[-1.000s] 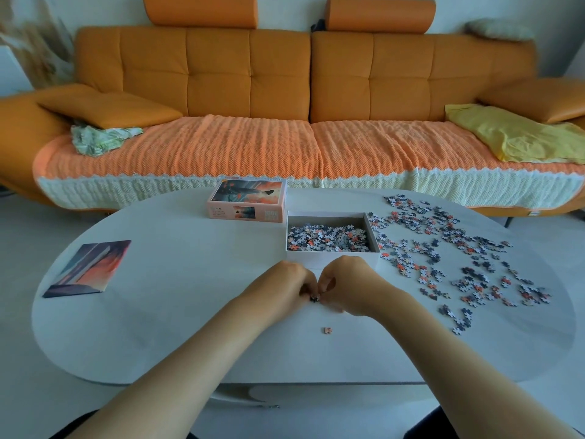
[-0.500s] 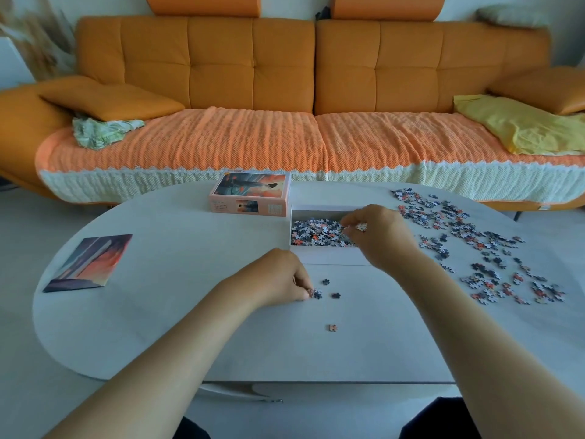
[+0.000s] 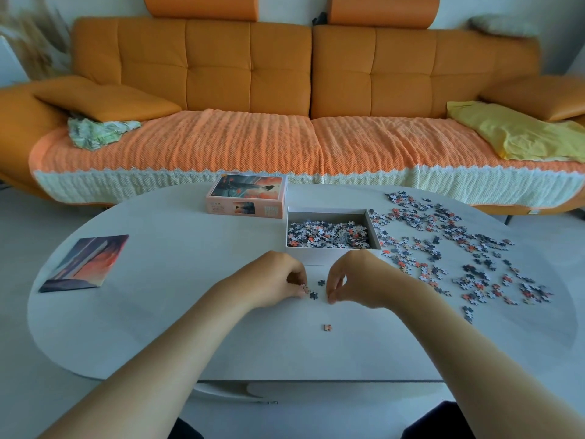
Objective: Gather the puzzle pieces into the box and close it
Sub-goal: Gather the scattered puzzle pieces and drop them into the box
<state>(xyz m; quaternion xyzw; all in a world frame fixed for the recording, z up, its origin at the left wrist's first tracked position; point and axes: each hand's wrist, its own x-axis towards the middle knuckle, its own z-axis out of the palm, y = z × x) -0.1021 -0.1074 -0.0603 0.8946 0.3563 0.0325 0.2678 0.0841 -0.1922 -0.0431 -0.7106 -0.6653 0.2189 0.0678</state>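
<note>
Both hands work just below the box [image 3: 316, 255], at the frame's middle. The left hand [image 3: 278, 280] is curled, thumb and forefinger pinching a pale piece [image 3: 304, 287] at the bench [image 3: 158, 327]. The right hand [image 3: 357, 277] arches over with fingertips down and nearly closed; whether they hold anything I cannot tell. Two dark pieces [image 3: 313, 295] lie flat between the hands, nearer the left one, and an orange piece [image 3: 328, 327] lies alone below them. The box, open, white card and partly filled, sits straight above both hands, so either can carry a piece up into it. The scatter [image 3: 443, 245] of thin, knobbed card pieces spreads to the right, nearer the right hand. The lid [image 3: 250, 198] lies upper left of the box.
</note>
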